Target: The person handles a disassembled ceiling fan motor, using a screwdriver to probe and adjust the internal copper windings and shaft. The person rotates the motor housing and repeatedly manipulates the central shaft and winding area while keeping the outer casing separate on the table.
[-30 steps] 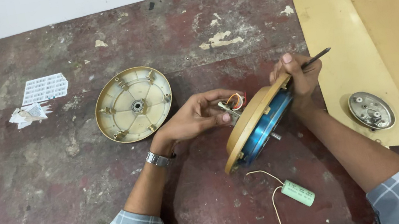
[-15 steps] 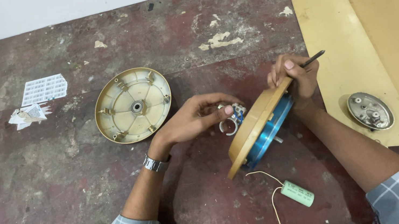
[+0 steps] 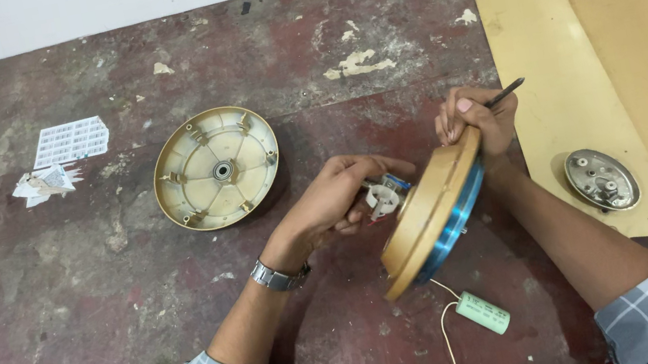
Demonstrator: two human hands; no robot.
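Note:
A round gold fan motor housing with a blue band stands tilted on edge on the worn table. My right hand grips its upper rim and also holds a thin dark tool that pokes out to the right. My left hand pinches a small white and blue connector part at the centre of the housing's face. A green cylindrical capacitor with pale wires lies on the table just below the housing.
A separate gold motor cover lies open side up at the middle of the table. Gold fan blades with metal brackets lie along the right. Torn paper scraps sit at the upper left.
My left hand has drawn the small connector part and its wires out from the housing's centre. The housing has tipped slightly and shifted down.

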